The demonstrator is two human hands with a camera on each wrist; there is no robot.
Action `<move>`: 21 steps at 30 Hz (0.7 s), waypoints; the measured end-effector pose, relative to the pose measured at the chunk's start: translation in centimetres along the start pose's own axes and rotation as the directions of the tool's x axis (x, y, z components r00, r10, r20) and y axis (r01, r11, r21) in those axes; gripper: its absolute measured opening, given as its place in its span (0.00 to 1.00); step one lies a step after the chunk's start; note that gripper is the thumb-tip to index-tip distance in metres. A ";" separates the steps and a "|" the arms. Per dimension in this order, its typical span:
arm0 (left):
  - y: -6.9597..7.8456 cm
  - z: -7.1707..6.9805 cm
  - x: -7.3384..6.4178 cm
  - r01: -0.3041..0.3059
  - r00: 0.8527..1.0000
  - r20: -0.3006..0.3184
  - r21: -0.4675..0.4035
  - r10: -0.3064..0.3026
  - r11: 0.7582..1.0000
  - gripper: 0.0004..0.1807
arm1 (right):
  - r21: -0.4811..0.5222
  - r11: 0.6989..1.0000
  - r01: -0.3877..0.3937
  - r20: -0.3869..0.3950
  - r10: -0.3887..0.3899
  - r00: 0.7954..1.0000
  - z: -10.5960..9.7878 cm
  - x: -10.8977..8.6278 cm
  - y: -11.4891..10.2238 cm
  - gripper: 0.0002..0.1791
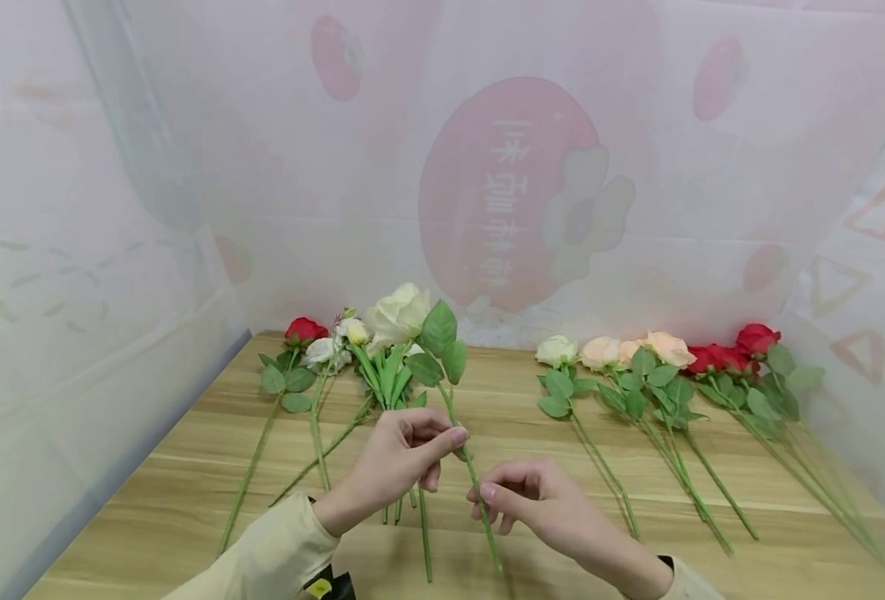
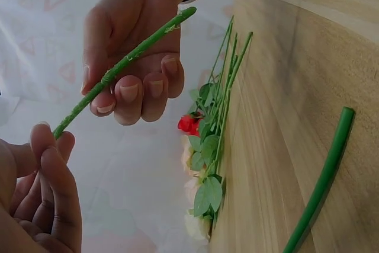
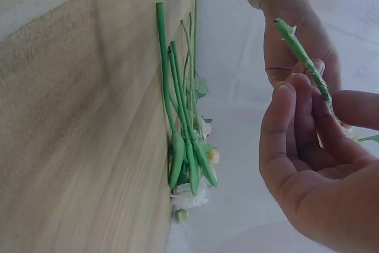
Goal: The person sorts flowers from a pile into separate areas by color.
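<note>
A white rose (image 1: 397,314) with green leaves (image 1: 438,329) is held up over the table, its stem slanting down to the right. My left hand (image 1: 393,458) pinches the stem below the leaves between thumb and fingers. Lower down, my right hand (image 1: 555,510) has thumb and forefinger on the same stem, whose cut end sticks out past them. Small rough bits stand off the lower stem (image 2: 130,56) in the left wrist view. Behind the left hand lie several green-stemmed flowers, including tulip-like leaves (image 1: 386,375), partly hidden by that hand.
On the wooden table (image 1: 210,467), a red rose (image 1: 306,331) and white flowers (image 1: 326,353) lie at the left. Across the right lie a white rose (image 1: 557,350), peach roses (image 1: 667,350) and red roses (image 1: 757,338). A printed cloth (image 1: 300,200) hangs behind. Near the left sleeve is a black object (image 1: 341,585).
</note>
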State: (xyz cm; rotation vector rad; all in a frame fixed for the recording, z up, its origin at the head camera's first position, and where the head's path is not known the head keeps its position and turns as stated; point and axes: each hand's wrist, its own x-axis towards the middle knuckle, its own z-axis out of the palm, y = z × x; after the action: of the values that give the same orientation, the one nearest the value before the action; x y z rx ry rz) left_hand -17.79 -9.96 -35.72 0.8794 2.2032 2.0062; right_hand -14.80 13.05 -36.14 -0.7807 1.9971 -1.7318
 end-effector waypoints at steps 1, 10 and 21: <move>-0.1 0.0 0.0 0.000 1.000 0.003 -0.001 0.000 1.000 0.08 | -0.001 1.000 0.000 0.005 0.000 1.000 0.0 0.0 0.1 0.13; 0.0 0.2 -0.2 0.030 1.000 0.002 0.016 -0.030 0.999 0.09 | -0.011 1.000 0.011 0.040 -0.011 0.999 0.0 0.0 0.2 0.11; 0.0 0.4 -0.2 0.103 0.991 0.081 0.010 -0.103 0.995 0.13 | -0.099 0.993 0.069 0.034 -0.065 0.997 -0.3 -0.1 0.3 0.08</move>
State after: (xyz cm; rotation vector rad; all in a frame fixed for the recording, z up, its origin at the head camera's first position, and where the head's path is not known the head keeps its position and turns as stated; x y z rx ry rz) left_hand -17.50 -9.68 -35.89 0.8151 2.1651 1.8847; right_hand -14.95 13.35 -36.39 -0.9121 2.0728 -1.6554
